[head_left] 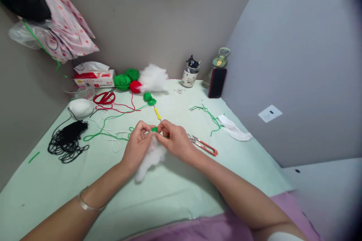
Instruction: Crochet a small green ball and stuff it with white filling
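Note:
Between the fingertips of my left hand (137, 141) and my right hand (175, 138) is a small green crocheted piece (154, 129), pinched from both sides and mostly covered by the fingers. White stuffing (151, 160) hangs below it, close under both hands. Just beyond the fingers lies a crochet hook with a yellow handle (157, 113). Two small green pieces (149, 99) rest past the hook's far end. Orange-handled thread snips (204, 145) lie to the right of my right hand, partly behind it.
At left are black yarn (68, 141), a white yarn ball (81, 108) and red-handled scissors (104, 98). A tissue box (94, 79), green yarn balls (122, 82), a red ball (135, 86) and fluffy stuffing (154, 78) line the back. A phone (217, 83) leans on a bottle (220, 60); green yarn scraps (210, 115) lie right.

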The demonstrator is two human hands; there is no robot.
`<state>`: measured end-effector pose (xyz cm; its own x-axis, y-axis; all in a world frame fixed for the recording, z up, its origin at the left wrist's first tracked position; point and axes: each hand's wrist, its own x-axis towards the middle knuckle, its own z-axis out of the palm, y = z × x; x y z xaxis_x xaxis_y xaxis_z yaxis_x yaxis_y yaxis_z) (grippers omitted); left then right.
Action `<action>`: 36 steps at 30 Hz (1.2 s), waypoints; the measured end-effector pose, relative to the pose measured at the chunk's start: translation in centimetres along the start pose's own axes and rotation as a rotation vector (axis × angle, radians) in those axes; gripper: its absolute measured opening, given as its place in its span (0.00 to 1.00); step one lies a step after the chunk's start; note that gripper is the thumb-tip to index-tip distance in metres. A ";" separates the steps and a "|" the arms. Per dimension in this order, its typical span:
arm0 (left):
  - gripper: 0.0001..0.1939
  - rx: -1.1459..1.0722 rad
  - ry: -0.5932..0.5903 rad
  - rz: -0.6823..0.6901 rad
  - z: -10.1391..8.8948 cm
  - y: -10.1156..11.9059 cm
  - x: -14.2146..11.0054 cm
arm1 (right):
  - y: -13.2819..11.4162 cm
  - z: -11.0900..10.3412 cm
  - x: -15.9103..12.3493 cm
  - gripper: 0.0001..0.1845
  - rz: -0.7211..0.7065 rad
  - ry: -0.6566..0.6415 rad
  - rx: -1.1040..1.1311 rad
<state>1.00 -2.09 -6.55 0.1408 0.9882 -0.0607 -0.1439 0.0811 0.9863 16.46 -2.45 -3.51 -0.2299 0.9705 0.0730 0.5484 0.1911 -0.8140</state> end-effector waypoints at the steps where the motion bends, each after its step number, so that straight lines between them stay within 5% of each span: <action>1: 0.14 0.004 -0.014 -0.007 0.0 0.0 -0.1 | 0.0 -0.1 0.1 0.05 0.011 0.014 -0.023; 6: 0.14 0.006 -0.073 -0.052 -0.2 0.3 -0.3 | 0.2 -0.5 0.2 0.05 0.042 0.047 -0.077; 12: 0.18 0.040 -0.118 -0.096 -0.9 0.3 0.5 | 0.4 -1.1 0.3 0.09 -0.025 -0.008 0.132; 17: 0.14 0.097 -0.010 -0.028 -0.8 -0.1 1.0 | -0.6 -0.7 -0.4 0.03 -0.094 -0.124 0.207; 20: 0.14 0.098 0.072 0.035 -0.5 -0.3 1.0 | -0.9 -0.1 -0.8 0.10 -0.106 -0.164 0.154; 23: 0.14 0.063 0.097 0.021 -0.6 -0.6 0.8 | -0.5 0.3 -0.7 0.13 -0.080 -0.109 0.078; 27: 0.16 -0.025 0.050 -0.021 -0.6 -0.8 0.5 | 0.3 0.2 -0.1 0.02 -0.038 -0.081 -0.067; 36: 0.17 -0.105 -0.089 -0.078 -0.7 0.7 0.4 | 0.6 -0.4 0.4 0.06 0.002 0.041 -0.088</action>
<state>0.26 -1.50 -5.97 0.2407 0.9634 -0.1177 -0.2303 0.1745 0.9573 17.05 -1.89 -3.76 -0.1970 0.9757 0.0963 0.6175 0.1997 -0.7608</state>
